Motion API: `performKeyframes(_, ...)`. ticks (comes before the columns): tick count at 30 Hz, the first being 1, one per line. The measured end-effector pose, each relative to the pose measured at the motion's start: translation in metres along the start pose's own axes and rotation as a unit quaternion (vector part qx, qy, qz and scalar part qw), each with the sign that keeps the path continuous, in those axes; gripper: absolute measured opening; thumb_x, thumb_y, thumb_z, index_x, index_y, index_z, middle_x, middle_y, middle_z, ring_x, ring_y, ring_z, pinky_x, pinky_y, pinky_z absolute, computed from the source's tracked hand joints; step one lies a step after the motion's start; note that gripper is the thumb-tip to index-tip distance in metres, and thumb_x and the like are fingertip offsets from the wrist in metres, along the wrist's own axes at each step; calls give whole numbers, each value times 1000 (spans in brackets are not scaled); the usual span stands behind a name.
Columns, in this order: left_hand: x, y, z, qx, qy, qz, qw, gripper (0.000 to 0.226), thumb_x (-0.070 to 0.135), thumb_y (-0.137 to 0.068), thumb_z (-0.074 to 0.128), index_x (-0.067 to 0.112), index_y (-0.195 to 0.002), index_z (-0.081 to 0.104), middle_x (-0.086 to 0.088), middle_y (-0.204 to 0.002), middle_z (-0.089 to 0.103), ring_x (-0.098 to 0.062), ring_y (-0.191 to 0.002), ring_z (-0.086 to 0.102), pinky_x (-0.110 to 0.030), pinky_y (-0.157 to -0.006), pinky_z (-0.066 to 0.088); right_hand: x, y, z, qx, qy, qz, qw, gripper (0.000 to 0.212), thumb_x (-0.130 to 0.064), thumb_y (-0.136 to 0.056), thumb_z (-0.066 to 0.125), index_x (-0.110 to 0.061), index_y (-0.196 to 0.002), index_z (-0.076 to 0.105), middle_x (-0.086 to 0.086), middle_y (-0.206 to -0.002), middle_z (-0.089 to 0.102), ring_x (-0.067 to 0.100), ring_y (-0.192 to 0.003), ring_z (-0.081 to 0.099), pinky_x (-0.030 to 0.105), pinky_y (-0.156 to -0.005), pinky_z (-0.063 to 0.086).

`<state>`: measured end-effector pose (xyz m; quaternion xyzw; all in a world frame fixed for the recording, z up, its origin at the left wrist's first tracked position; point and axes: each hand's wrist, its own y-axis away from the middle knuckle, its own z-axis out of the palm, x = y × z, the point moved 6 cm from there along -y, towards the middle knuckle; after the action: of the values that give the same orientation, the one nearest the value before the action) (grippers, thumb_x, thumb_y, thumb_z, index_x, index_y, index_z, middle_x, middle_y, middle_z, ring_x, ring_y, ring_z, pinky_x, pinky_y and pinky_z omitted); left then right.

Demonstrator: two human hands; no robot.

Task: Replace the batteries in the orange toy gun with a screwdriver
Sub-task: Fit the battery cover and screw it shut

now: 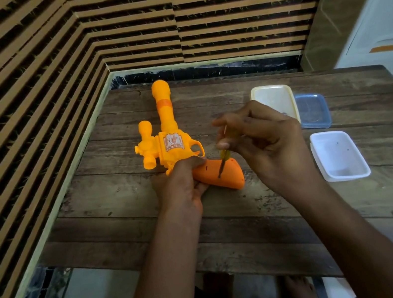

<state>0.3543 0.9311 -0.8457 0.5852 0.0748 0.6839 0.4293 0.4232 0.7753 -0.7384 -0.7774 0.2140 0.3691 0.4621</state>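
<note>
The orange toy gun [169, 132] lies flat on the wooden table [229, 222], barrel pointing away from me and grip toward the right. My left hand [182, 185] clamps the gun where the body meets the grip. My right hand [264, 137] pinches a small yellow-handled screwdriver [224, 159], held nearly upright. Its dark tip rests on the side of the darker orange grip [232, 176], near a small slot. No batteries are visible.
Right of the gun stand three plastic boxes: a cream-rimmed clear one [275, 100], a blue one [313, 109] and an open white one [338, 155] with tiny dark specks inside. A striped wall borders the table on the left and far side.
</note>
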Motion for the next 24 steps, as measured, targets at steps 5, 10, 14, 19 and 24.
performKeyframes(5,0,1,1,2,-1,-11,1000,58,-8,-76,77,12,-130,65,-13,-120,73,-29,-103,71,-39,-63,60,-3,0,2,-49,-48,13,998,34,12,-97,59,-3,-123,73,3,-121,74,18,-120,69,45,-96,59)
performKeyframes(10,0,5,5,-11,0,-29,1000,52,-9,-81,72,8,-130,65,-17,-124,71,-29,-105,69,-42,-72,61,1,0,1,-22,-5,8,1000,25,5,-93,71,-5,-115,77,5,-104,74,17,-97,73,42,-75,59)
performKeyframes(14,1,4,2,0,2,-12,1000,55,-10,-76,75,9,-127,66,-17,-119,72,-32,-105,70,-44,-72,61,-2,0,0,-28,-21,6,999,21,-7,-100,64,-6,-119,74,4,-109,74,19,-104,72,45,-82,59)
performKeyframes(19,0,0,2,-1,1,-21,1000,57,-9,-75,77,10,-128,66,-15,-119,73,-31,-105,71,-44,-71,63,-5,-1,2,-44,-38,12,998,33,15,-94,64,-6,-117,75,5,-108,75,17,-101,75,43,-83,63)
performKeyframes(24,-1,-3,1,-6,-6,-10,1000,57,-8,-71,81,10,-123,68,-12,-114,75,-31,-107,72,-48,-75,65,-4,-2,0,-18,9,14,1000,23,-13,-88,80,-13,-112,80,7,-92,67,16,-84,67,35,-69,53)
